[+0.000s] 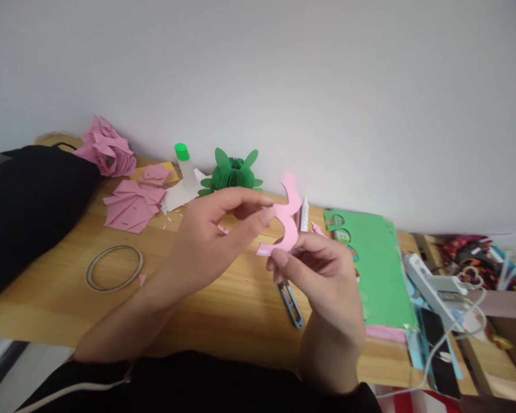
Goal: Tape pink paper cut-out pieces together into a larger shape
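Note:
Both of my hands hold a curved, S-shaped strip of pink paper [289, 213] above a wooden table [223, 310]. My left hand [217, 235] pinches the middle of the strip between thumb and forefinger. My right hand [322, 287] pinches its lower end with closed fingers. Under my right hand lies a small metal thread snip [291, 303] on the table.
Folded pink paper pieces [131, 206] and a pink paper pile [107, 148] lie at the back left, by a green-capped glue bottle [184, 166] and a green paper ornament [234, 172]. A tape ring [114, 267] lies left. Green card sheets [378, 269] and a white device [430, 287] sit right.

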The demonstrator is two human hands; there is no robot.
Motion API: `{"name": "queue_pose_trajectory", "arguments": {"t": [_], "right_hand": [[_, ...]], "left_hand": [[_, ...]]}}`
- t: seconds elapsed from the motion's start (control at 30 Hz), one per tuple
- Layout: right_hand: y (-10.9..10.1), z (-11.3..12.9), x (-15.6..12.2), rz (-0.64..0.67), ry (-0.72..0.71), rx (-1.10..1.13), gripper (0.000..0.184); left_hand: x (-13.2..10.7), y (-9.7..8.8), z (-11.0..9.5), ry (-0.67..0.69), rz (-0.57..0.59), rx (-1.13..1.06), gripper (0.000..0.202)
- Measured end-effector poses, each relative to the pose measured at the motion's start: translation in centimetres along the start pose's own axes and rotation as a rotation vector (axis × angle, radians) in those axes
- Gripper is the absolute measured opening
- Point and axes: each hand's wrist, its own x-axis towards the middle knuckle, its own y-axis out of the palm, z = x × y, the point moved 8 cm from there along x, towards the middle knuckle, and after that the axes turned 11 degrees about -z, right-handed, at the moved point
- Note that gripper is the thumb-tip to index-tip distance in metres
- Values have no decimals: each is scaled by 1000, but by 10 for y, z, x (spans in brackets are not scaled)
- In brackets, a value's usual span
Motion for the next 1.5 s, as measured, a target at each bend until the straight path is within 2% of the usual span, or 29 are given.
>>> {"name": "queue_pose_trajectory", "arguments": {"t": [0.1, 0.2, 0.3, 0.53, 0.8, 0.93, 1.5], "right_hand": [[-13, 2, -1, -144, -66, -27, 13], [-23, 4, -5, -260, -115, -44, 10], [-27, 5, -7, -314, -139, -52, 8], [-22, 6, -9, -266, -145, -58, 8], [-21, 19, -17, -305, -277, -259, 9], [-20, 28, -20, -321, -350, -344, 14], [-21, 34, -21, -335, -351, -379, 8]], "left_hand": [[-5, -7, -13, 155, -85, 108, 9], [-13, -3, -32, 370, -57, 256, 8], [-19, 2, -41, 479, -34, 371, 8], [-23, 4, -41, 499, -34, 434, 8], [-27, 8, -50, 603, -34, 459, 6], [-27, 10, -50, 612, -10, 461, 8], [-29, 12, -53, 642, 42, 453, 10]]}}
